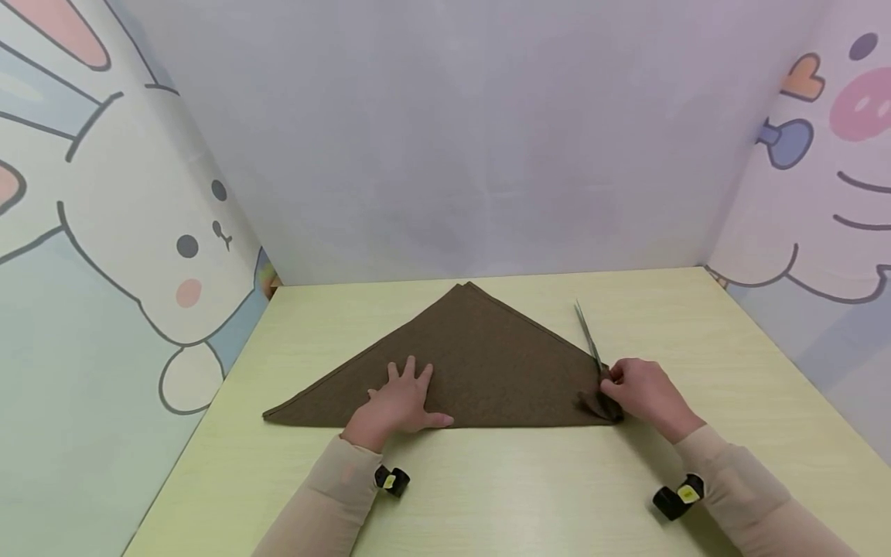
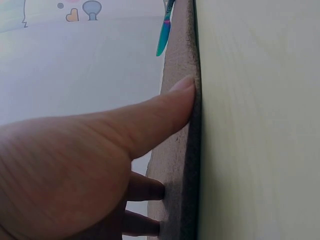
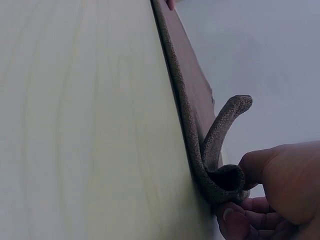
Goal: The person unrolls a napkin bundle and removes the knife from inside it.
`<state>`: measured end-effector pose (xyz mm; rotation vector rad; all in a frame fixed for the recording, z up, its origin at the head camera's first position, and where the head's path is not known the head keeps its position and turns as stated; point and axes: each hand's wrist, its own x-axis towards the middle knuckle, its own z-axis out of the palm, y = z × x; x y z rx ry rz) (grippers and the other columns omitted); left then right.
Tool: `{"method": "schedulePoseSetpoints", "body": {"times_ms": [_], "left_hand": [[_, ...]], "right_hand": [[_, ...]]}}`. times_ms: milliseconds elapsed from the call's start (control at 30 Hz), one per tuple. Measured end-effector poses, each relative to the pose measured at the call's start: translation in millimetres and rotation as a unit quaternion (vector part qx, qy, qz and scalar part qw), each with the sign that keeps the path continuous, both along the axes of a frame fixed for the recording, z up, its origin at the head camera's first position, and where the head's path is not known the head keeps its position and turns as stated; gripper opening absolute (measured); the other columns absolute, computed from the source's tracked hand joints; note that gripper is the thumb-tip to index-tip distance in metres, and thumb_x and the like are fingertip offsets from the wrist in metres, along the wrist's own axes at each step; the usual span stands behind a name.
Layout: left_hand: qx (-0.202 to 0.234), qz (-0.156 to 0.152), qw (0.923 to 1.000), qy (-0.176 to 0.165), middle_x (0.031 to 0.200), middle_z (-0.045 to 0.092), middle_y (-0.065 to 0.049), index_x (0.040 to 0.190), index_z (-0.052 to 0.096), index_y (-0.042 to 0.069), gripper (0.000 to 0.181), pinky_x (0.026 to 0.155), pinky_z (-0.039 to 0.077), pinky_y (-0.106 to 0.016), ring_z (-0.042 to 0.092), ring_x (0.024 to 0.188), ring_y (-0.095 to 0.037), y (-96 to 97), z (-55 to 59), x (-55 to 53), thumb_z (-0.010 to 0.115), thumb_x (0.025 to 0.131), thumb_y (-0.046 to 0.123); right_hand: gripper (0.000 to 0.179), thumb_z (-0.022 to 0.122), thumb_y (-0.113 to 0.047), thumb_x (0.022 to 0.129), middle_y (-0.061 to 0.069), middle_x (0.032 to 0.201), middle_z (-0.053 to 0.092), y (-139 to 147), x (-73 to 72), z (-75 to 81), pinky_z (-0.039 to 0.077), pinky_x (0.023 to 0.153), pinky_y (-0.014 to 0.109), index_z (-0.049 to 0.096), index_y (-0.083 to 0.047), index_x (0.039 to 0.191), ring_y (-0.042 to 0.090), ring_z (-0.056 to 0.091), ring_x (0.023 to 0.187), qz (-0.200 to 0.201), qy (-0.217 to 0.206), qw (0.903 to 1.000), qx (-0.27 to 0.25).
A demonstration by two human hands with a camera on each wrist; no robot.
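A brown cloth [image 1: 487, 356] lies on the table, folded into a broad triangle whose point faces away from me. My left hand [image 1: 400, 402] rests on it with fingers spread, the thumb along the near edge. At the right corner my right hand [image 1: 643, 391] pinches the cloth, which is curled over there; the right wrist view shows the curled corner [image 3: 227, 177] between thumb and fingers. A knife [image 1: 587, 329] with a shiny blue-green blade [image 2: 163, 37] sticks out of that corner, pointing away. Its lower end is hidden by cloth and hand.
The pale wooden table [image 1: 501, 487] ends at a plain light wall sheet [image 1: 473, 155] at the back. Sheets with cartoon animals stand at the left and right sides. Each wrist carries a small black camera [image 1: 393, 480].
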<state>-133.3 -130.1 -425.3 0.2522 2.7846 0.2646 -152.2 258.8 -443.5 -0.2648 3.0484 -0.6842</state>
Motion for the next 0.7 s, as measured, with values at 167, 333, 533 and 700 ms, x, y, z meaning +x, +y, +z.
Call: {"method": "schedulePoseSetpoints", "body": {"times_ms": [167, 333, 533, 700], "left_hand": [[0.002, 0.000, 1.0000, -0.002, 0.158, 0.011, -0.020, 0.154, 0.025, 0.013, 0.098, 0.092, 0.027, -0.077, 0.009, 0.141, -0.050, 0.8, 1.4, 1.2, 0.066, 0.080, 0.064], [0.004, 0.000, 1.0000, 0.001, 0.158, 0.012, -0.021, 0.154, 0.026, 0.012, 0.099, 0.091, 0.027, -0.077, 0.009, 0.140, -0.051, 0.7, 1.1, 1.6, 0.066, 0.080, 0.063], [0.005, -0.002, 1.0000, 0.006, 0.158, 0.012, -0.021, 0.153, 0.027, 0.012, 0.099, 0.090, 0.027, -0.078, 0.009, 0.140, -0.051, 0.3, -1.4, 0.3, 0.067, 0.079, 0.064], [0.005, -0.004, 0.9999, 0.009, 0.158, 0.012, -0.021, 0.153, 0.027, 0.012, 0.100, 0.090, 0.027, -0.078, 0.009, 0.140, -0.051, -0.1, -4.1, -1.2, 0.067, 0.078, 0.065]], "right_hand": [[0.015, 0.062, -0.015, 0.085, 0.005, 0.075, 0.064, 5, -1.0, -1.7, 0.039, 0.053, 0.031, 0.069, -0.002, 0.083, 0.015, 0.048, 0.059, 0.004, 0.001, 1.0000, 0.001], [0.016, 0.061, -0.016, 0.087, 0.003, 0.073, 0.062, 9, -1.7, -4.2, 0.039, 0.051, 0.030, 0.069, -0.002, 0.084, 0.015, 0.048, 0.056, -0.003, -0.013, 0.9999, -0.006], [0.018, 0.061, -0.017, 0.088, 0.004, 0.076, 0.063, 12, -0.9, -2.8, 0.040, 0.052, 0.030, 0.069, -0.002, 0.085, 0.016, 0.049, 0.059, -0.008, -0.023, 0.9997, -0.009], [0.020, 0.063, -0.020, 0.090, 0.003, 0.076, 0.063, 17, -0.7, -1.9, 0.040, 0.053, 0.031, 0.068, -0.001, 0.087, 0.015, 0.050, 0.061, -0.002, -0.033, 0.9993, -0.018]]}}
